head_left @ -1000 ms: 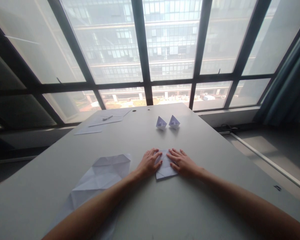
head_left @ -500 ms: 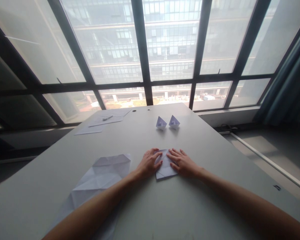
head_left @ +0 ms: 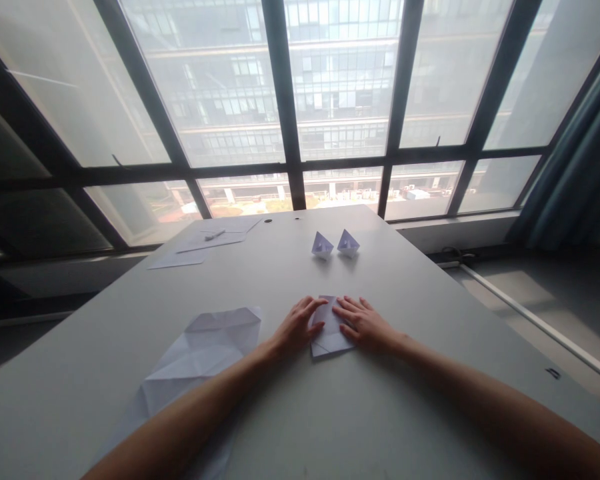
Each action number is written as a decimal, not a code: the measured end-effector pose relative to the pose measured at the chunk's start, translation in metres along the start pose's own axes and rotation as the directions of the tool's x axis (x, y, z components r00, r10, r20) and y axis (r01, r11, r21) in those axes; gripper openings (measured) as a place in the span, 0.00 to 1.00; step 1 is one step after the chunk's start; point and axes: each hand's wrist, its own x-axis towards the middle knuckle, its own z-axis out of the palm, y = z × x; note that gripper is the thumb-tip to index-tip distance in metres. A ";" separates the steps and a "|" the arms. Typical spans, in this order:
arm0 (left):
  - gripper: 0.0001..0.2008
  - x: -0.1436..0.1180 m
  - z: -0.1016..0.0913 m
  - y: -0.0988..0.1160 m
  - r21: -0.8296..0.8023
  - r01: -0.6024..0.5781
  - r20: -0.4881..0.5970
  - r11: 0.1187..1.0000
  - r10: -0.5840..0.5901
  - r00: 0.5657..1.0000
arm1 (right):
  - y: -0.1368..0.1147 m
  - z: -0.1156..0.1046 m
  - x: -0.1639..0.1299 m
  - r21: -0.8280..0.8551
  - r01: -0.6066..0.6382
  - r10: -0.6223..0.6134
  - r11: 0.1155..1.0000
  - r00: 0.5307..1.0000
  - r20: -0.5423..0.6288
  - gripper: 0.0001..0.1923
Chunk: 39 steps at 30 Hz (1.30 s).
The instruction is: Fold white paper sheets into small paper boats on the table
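Note:
A small folded white paper (head_left: 329,340) lies flat on the grey table (head_left: 405,293) in front of me. My left hand (head_left: 295,328) rests on its left edge, fingers spread and slightly lifted over the upper corner. My right hand (head_left: 363,325) presses flat on its right side. Both hands hold the paper down against the table. Beyond it stand two small finished paper boats, the left paper boat (head_left: 322,245) and the right paper boat (head_left: 349,243), side by side.
A larger creased sheet (head_left: 200,353) lies unfolded to the left of my left forearm. Flat sheets (head_left: 200,248) and a pen (head_left: 214,235) lie at the far left corner. Large windows (head_left: 340,100) stand behind the table.
My left fingers have lifted a little at the paper's upper left corner, raising that flap slightly. The right hand has barely moved.

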 end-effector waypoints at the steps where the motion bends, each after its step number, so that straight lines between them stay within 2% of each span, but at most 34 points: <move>1: 0.23 0.000 0.000 0.000 0.010 -0.006 0.005 1.000 0.006 1.000 | 0.000 0.000 0.000 0.003 0.001 -0.001 1.000 1.000 -0.001 0.30; 4: 0.30 0.000 0.002 -0.002 0.029 -0.025 -0.003 0.999 0.025 1.000 | 0.000 0.001 0.000 0.020 -0.003 0.003 1.000 1.000 -0.011 0.30; 8: 0.41 -0.002 0.006 -0.006 -0.079 -0.001 0.030 0.997 0.004 1.000 | 0.001 0.003 0.000 0.057 -0.039 0.042 0.998 0.997 -0.060 0.36; 10: 0.40 -0.002 0.005 -0.005 -0.092 0.008 0.046 0.996 -0.003 0.999 | 0.002 0.004 0.000 0.069 -0.048 0.053 0.996 0.996 -0.076 0.38; 15: 0.24 0.001 -0.002 0.006 -0.065 -0.087 0.090 0.994 0.092 0.992 | 0.005 0.006 0.000 0.109 -0.025 0.034 0.994 0.996 -0.079 0.41; 20: 0.24 0.000 -0.009 0.015 0.002 -0.098 0.152 0.995 0.097 0.984 | 0.006 0.007 -0.001 0.132 0.004 0.010 0.991 0.994 -0.110 0.39; 28: 0.24 0.001 -0.007 0.010 0.089 -0.135 0.171 0.987 0.118 0.978 | 0.006 0.008 0.000 0.179 0.157 -0.083 0.971 0.928 -0.363 0.24; 34: 0.28 0.003 -0.003 0.003 -0.043 -0.130 0.116 0.991 0.135 0.984 | 0.011 0.011 0.002 0.286 0.171 -0.012 0.943 0.875 -0.484 0.15; 39: 0.31 0.001 -0.003 -0.003 -0.187 0.031 0.032 0.982 -0.026 0.999 | 0.011 0.006 0.003 0.393 0.144 0.096 0.908 0.842 -0.530 0.21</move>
